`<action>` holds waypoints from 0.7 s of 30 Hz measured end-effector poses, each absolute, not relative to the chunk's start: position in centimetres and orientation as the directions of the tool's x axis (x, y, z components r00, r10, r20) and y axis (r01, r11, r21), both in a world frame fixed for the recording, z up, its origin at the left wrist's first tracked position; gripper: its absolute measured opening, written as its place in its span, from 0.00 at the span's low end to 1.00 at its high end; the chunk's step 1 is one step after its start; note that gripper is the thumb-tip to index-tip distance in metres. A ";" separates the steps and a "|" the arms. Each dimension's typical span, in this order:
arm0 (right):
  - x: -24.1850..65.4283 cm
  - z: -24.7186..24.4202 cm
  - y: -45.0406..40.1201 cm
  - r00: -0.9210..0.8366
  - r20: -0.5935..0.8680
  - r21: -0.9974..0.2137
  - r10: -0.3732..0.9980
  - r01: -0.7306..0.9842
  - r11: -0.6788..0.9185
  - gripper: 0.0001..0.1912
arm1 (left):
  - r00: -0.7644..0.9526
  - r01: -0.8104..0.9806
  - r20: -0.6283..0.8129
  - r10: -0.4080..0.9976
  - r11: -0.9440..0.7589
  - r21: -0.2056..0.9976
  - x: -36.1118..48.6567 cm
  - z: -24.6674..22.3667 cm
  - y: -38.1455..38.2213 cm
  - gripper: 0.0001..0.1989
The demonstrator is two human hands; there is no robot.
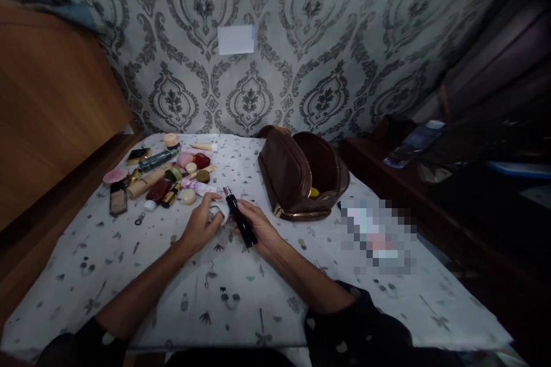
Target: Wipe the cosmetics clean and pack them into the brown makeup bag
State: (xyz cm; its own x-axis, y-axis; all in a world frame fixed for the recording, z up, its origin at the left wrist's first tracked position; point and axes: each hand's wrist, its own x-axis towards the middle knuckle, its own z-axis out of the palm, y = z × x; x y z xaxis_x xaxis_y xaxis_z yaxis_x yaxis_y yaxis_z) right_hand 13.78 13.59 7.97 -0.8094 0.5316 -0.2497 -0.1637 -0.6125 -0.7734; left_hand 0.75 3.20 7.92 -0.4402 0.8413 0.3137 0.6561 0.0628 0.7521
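Note:
My left hand is closed on a white wipe or cloth, which is bunched between thumb and fingers. In my right hand is a slim black cosmetic tube, tilted, with a shiny metallic tip pointing away from me. The white cloth is right beside the tube; whether they touch I cannot tell. Left of my hands lies a spread of makeup, with a round cream-coloured pot closest. To the right of my hands stands a brown makeup bag, unzipped, with something yellow inside.
A printed white cloth covers the table. Among the makeup are a dark red bottle, a pink puff and a green tube. A pixelated item lies at the right. Patterned wallpaper rises behind; a wooden cabinet stands left.

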 end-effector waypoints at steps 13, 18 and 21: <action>15.1 9.3 14.9 -0.923 -0.301 -0.825 0.241 0.126 -0.551 0.18 | -0.330 0.506 0.244 0.912 -0.047 0.861 -2.1 9.3 2.3 0.20; 15.9 9.3 16.0 -0.925 -0.276 -0.856 0.260 0.114 -0.504 0.20 | -0.330 0.492 0.259 0.908 -0.069 0.868 -2.9 7.3 2.5 0.19; 17.1 9.2 16.3 -0.922 -0.300 -0.856 0.245 0.147 -0.495 0.22 | -0.288 0.477 0.216 0.933 -0.056 0.877 -2.5 6.4 2.8 0.18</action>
State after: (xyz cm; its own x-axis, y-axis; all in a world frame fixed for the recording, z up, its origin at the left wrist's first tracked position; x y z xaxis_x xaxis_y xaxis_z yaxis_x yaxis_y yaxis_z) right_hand 17.14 16.27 9.19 -0.9218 0.2455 -0.3000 0.1467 -0.4954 -0.8562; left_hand -2.54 2.77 6.43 -0.2884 0.9327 0.2164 0.4775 -0.0558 0.8769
